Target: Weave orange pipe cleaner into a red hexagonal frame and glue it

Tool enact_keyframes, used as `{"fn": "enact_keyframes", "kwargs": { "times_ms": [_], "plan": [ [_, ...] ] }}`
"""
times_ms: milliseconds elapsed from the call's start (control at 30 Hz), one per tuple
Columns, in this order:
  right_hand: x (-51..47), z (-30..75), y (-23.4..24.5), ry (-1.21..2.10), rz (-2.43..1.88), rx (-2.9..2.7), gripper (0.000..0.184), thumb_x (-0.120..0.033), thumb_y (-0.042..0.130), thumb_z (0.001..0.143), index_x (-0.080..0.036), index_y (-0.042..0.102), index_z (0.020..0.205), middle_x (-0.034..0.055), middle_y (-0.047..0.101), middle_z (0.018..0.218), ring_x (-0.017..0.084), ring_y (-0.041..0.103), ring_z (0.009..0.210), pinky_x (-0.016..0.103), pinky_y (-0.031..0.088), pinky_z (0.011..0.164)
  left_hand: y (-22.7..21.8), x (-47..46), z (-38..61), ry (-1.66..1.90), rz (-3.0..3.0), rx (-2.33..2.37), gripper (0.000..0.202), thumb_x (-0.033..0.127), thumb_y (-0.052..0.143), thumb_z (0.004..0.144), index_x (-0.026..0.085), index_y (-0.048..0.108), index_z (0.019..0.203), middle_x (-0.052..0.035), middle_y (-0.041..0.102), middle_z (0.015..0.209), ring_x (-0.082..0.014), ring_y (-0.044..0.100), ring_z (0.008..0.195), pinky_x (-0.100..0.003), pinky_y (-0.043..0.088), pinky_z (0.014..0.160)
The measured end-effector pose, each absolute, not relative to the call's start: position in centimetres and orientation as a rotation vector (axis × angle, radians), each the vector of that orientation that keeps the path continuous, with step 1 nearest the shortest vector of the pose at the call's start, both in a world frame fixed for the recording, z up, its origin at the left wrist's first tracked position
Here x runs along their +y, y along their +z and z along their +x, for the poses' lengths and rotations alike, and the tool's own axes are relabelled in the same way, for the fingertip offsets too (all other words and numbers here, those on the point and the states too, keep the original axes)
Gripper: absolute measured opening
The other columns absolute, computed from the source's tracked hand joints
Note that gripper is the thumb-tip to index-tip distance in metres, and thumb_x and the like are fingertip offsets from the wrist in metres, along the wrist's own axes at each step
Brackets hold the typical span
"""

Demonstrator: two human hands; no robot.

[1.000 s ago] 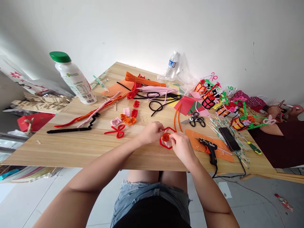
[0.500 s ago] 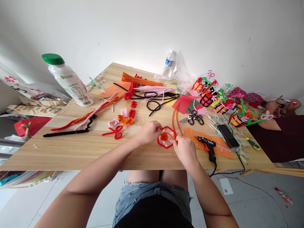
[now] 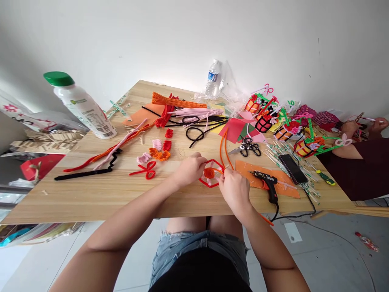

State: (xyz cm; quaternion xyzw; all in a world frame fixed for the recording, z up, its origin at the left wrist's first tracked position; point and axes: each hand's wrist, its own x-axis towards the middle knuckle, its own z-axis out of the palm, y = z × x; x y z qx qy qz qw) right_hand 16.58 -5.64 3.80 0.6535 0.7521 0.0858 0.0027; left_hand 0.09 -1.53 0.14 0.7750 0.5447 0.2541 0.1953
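Observation:
A red pipe-cleaner hexagon (image 3: 216,164) with an orange coil (image 3: 208,173) in its middle sits near the front edge of the wooden table (image 3: 121,190). My left hand (image 3: 191,169) pinches the hexagon's left side, fingers closed. My right hand (image 3: 233,189) is closed on an orange pipe cleaner (image 3: 225,150) that runs from the coil back across the table; its other end sticks out below my wrist.
A black glue gun (image 3: 267,184) lies on orange paper to the right, with scissors (image 3: 247,147), a phone (image 3: 293,168) and pipe-cleaner baskets (image 3: 264,117) beyond. Loose pipe cleaners (image 3: 182,111) lie behind. A green-capped bottle (image 3: 80,106) stands left. Another person's arm (image 3: 346,152) rests at far right.
My right hand has pulled back toward me and drawn the orange pipe cleaner through, its end now below my wrist. My left hand stays on the hexagon.

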Motion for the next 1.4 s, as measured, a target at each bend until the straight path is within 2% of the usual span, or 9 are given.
{"fn": "enact_keyframes", "kwargs": {
  "times_ms": [133, 233, 333, 433, 633, 1067, 1400],
  "plan": [
    [-5.7, 16.4, 3.4, 0.245, 2.052, 2.466, 0.016, -0.021, 0.051, 0.087, -0.015, 0.065, 0.083, 0.0091, 0.070, 0.074, 0.018, 0.064, 0.066, 0.026, 0.032, 0.054, 0.2, -1.9, 0.4, 0.574, 2.225, 1.555, 0.036, 0.020, 0.034, 0.091, 0.016, 0.065, 0.109, -0.0096, 0.061, 0.095, -0.0176, 0.064, 0.080, -0.029, 0.049, 0.077],
    [-5.9, 16.5, 2.9, 0.250, 2.038, 2.589, 0.016, -0.019, 0.051, 0.086, -0.015, 0.064, 0.079, 0.0078, 0.069, 0.075, 0.017, 0.063, 0.065, 0.027, 0.030, 0.053, 0.3, -2.1, 0.5, 0.569, 2.145, 1.533, 0.036, 0.022, 0.039, 0.088, 0.015, 0.060, 0.117, -0.0089, 0.061, 0.096, -0.0179, 0.065, 0.079, -0.030, 0.050, 0.076],
    [-6.2, 16.6, 2.5, 0.255, 2.032, 2.648, 0.015, -0.019, 0.052, 0.086, -0.016, 0.063, 0.077, 0.0067, 0.067, 0.074, 0.016, 0.061, 0.063, 0.027, 0.029, 0.053, 0.2, -2.2, 0.7, 0.608, 2.053, 1.535, 0.038, 0.016, 0.048, 0.079, 0.016, 0.061, 0.115, -0.0073, 0.062, 0.097, -0.0168, 0.065, 0.080, -0.028, 0.051, 0.075],
    [-6.7, 16.5, 2.4, 0.232, 2.022, 2.674, 0.015, -0.018, 0.052, 0.086, -0.016, 0.063, 0.077, 0.0059, 0.066, 0.073, 0.016, 0.060, 0.063, 0.027, 0.029, 0.053, -0.2, -2.2, 1.1, 0.660, 2.003, 1.572, 0.043, 0.009, 0.046, 0.075, 0.016, 0.060, 0.114, -0.0070, 0.063, 0.100, -0.0162, 0.065, 0.084, -0.027, 0.051, 0.078],
    [-7.3, 16.5, 2.4, 0.184, 1.998, 2.679, 0.012, -0.016, 0.053, 0.085, -0.015, 0.063, 0.077, 0.0057, 0.066, 0.074, 0.016, 0.059, 0.065, 0.026, 0.032, 0.055, -1.0, -2.7, 1.9, 0.728, 1.974, 1.584, 0.041, 0.009, 0.046, 0.074, 0.017, 0.059, 0.112, -0.0063, 0.061, 0.100, -0.0149, 0.064, 0.079, -0.025, 0.051, 0.071],
    [-7.2, 16.0, 1.9, 0.135, 2.127, 2.547, 0.013, -0.014, 0.050, 0.084, -0.013, 0.062, 0.079, 0.0098, 0.066, 0.073, 0.019, 0.063, 0.066, 0.027, 0.039, 0.054, -1.3, -3.1, 2.2, 0.761, 2.109, 1.630, 0.040, 0.011, 0.046, 0.078, 0.017, 0.061, 0.114, -0.0081, 0.056, 0.100, -0.0171, 0.062, 0.082, -0.030, 0.053, 0.077],
    [-7.1, 15.6, 2.4, 0.072, 2.118, 2.505, 0.012, -0.015, 0.051, 0.086, -0.013, 0.063, 0.086, 0.0110, 0.068, 0.081, 0.021, 0.064, 0.071, 0.028, 0.041, 0.057, -1.2, -3.0, 2.2, 0.779, 2.055, 1.619, 0.042, 0.007, 0.045, 0.075, 0.016, 0.062, 0.112, -0.0069, 0.056, 0.097, -0.0157, 0.061, 0.080, -0.028, 0.052, 0.076]
  ]
}}
